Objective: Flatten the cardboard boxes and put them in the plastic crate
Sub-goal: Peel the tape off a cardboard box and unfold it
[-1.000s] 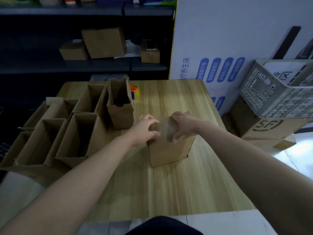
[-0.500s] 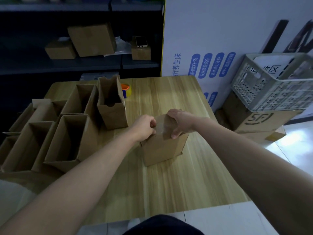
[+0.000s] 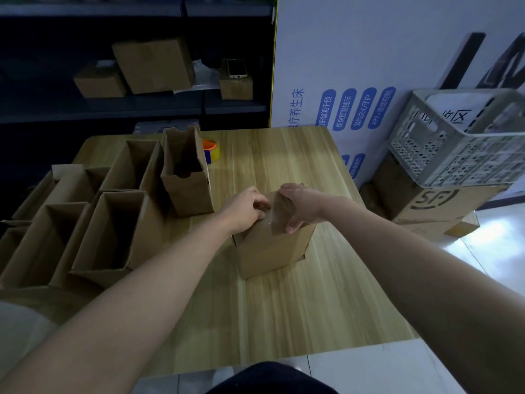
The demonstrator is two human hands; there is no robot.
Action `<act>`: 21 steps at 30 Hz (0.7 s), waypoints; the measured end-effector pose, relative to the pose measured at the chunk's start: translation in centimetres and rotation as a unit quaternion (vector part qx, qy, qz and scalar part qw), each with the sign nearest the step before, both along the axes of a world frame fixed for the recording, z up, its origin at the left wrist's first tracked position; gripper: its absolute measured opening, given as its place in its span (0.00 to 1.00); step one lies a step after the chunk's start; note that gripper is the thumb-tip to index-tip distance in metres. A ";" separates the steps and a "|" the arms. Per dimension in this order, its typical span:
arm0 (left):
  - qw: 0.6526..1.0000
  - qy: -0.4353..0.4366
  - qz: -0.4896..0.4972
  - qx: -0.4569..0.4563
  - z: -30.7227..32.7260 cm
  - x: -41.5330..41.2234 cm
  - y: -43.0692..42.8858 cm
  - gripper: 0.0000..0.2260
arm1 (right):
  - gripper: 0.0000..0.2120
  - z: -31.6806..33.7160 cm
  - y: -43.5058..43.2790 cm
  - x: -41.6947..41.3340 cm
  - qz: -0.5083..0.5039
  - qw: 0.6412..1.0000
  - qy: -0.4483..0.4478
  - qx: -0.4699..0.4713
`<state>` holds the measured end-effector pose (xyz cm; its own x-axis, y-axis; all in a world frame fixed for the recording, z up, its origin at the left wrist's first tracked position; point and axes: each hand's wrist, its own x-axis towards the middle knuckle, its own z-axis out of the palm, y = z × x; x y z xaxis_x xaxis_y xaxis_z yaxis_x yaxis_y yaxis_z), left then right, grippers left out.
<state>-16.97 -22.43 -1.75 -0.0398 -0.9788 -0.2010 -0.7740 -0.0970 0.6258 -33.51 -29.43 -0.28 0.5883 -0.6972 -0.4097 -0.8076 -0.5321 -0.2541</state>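
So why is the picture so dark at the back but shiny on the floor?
In the head view, the shelves at the back sit in deep shadow, so the boxes there look dim; the floor at the right catches a bright glare; the wide lens bends the plastic crate and stretches both arms; the left hand and right hand on the cardboard box look slightly soft.

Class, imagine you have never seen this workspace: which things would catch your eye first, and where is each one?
First, the two hands, left hand and right hand, working the top flap of a closed cardboard box standing mid-table. Next, the cluster of open cardboard boxes crowding the table's left side. Then the grey plastic crate tilted atop an SF-marked carton on the floor to the right.
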 end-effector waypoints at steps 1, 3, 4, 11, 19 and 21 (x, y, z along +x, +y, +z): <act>1.000 0.002 0.003 -0.004 0.0 -0.1 0.0 0.09 | 0.46 0.0 0.0 0.0 0.000 1.000 0.000 0.001; 1.000 0.002 0.006 -0.010 0.0 -0.3 -0.1 0.05 | 0.47 -0.1 0.1 0.0 -0.001 1.000 0.000 0.004; 1.000 -0.002 0.004 -0.013 -0.1 -0.3 -0.2 0.05 | 0.47 -0.1 0.1 -0.1 -0.002 1.000 0.001 0.004; 1.000 0.011 -0.003 -0.028 -0.7 0.3 0.5 0.06 | 0.48 0.1 0.2 0.0 -0.005 1.000 -0.003 0.013; 0.996 -0.083 -0.030 -0.015 0.5 -0.6 0.6 0.19 | 0.48 0.1 0.0 0.3 -0.009 1.000 0.007 0.011; 0.995 -0.092 -0.030 -0.020 0.7 -0.7 0.5 0.16 | 0.48 0.1 -0.1 0.3 -0.009 1.000 0.006 0.011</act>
